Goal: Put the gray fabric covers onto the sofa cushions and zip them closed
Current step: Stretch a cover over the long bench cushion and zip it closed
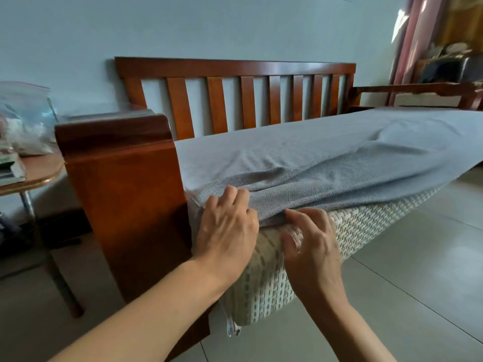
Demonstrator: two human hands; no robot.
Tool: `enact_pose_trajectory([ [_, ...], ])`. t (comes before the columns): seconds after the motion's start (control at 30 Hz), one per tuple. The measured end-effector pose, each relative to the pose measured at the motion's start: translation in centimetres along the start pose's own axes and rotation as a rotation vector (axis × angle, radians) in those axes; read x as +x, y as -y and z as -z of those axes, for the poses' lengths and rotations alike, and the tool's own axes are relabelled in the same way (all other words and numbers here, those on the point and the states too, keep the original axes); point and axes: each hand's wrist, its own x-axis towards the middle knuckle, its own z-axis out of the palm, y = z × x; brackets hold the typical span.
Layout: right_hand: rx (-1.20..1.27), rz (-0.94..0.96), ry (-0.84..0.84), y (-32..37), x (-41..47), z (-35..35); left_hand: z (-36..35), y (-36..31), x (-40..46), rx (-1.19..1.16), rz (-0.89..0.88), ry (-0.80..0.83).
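Working at the near left corner of the sofa, both hands are busy with the front edge of the gray cover point(326, 163). The left hand point(227, 231) lies flat with fingers straight and close together, pressing the cloth down over the corner beside the wooden armrest point(122, 178). The right hand point(311, 246) has its fingers curled at the cover's hem, seemingly pinching the edge against the cushion point(264, 291), though the fingertips are tucked under and the exact grip is hard to make out.

The cushion's patterned side is bare below the hem along the whole front, so the cover is only draped over the top and not yet pulled round. This looks like the fitting step, with zipping not yet begun; no zipper shows plainly, only a strip of clear plastic hanging at the cushion's lower corner.

The next move likely calls for drawing the hem down past the front face while the left hand keeps the corner from slipping, then smoothing the loose folds across the top.

Behind the cushion stands the slatted backrest point(235, 100), and to the left a small round table point(34, 176) carrying plastic bags point(26, 118).
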Motion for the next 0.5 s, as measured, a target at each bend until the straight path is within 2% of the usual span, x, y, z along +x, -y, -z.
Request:
enact_pose_trajectory([
  [0.07, 0.008, -0.003, 0.041, 0.3, 0.2, -0.1, 0.2, -0.2, 0.3, -0.055, 0.053, 0.031],
  [0.2, -0.005, 0.021, 0.091, 0.6, 0.7, 0.0, -0.1, 0.7, 1.2, -0.26, 0.243, 0.233],
  [0.33, -0.018, 0.024, 0.07, 0.9, 0.7, 0.0, -0.1, 1.2, 1.3, -0.39, 0.249, 0.382],
  [0.43, -0.024, 0.114, 0.01, 1.2, 0.4, -0.3, -0.2, 1.2, -0.1, -0.394, 0.191, 0.33],
  [0.5, -0.036, 0.167, 0.033, 1.5, 0.5, -0.5, -0.6, 1.1, -1.1, -0.328, 0.118, 0.242],
])
